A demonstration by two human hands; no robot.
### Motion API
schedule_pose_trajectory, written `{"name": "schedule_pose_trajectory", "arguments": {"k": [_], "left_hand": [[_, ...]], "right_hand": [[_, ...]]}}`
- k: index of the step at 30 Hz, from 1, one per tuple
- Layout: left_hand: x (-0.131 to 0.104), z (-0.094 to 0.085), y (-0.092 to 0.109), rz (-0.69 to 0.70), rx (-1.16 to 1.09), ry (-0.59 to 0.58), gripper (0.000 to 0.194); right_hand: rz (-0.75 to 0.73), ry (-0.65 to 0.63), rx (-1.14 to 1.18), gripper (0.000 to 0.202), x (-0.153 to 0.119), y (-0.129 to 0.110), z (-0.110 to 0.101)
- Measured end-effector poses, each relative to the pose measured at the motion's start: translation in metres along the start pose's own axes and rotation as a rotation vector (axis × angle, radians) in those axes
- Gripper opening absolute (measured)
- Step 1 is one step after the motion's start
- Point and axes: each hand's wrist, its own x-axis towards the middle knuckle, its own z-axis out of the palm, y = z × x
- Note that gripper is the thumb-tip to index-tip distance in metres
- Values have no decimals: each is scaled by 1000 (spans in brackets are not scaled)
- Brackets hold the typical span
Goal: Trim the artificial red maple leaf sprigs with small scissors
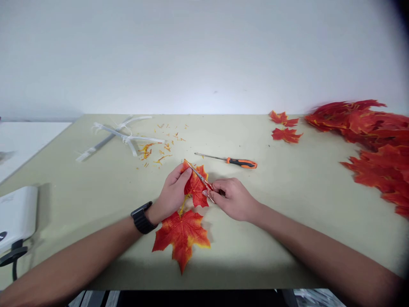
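Held red-orange leaf point(200, 192): it is at the centre of the frame, with pointed lobes, a yellow border at the upper right and pale lines like veins.
Second leaf, red with yellow edges point(182, 236): it lies flat just below, at lower centre, wide and with sharp points; one tip looks toward the bottom of the frame.
Thin yellow stem point(182, 208): it runs between these two leaves.
Scissors with metal blades and reddish shiny handles point(202, 179): the blades lie slanting across the held leaf, pointing to the upper left; how far they are parted, I cannot tell.
Loose material: small yellow and orange shreds point(146, 150), thin and curled, are scattered left of upper centre, beside crossed translucent strips point(111, 134) which look like plastic.
Steel and rubber-like forms: a screwdriver with black and orange handle point(242, 163) lies right of centre, its shaft thin and straight.
Your left hand point(174, 189): it pinches the upper left part of the held leaf between thumb and fingers; your forearm comes from the lower left.
Your right hand point(234, 198): its fingers are curled around the scissors' handles; your forearm comes from the lower right.
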Motion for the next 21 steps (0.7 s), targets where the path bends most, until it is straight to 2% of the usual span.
{"name": "schedule_pose_trajectory", "arguments": {"k": [16,21], "left_hand": [[3,0,0,-13,-84,-13,21],[5,-1,-6,-39,-102,45,25]], "right_hand": [[-1,5,0,39,0,1,1],[-4,5,8,39,0,1,1]]}}
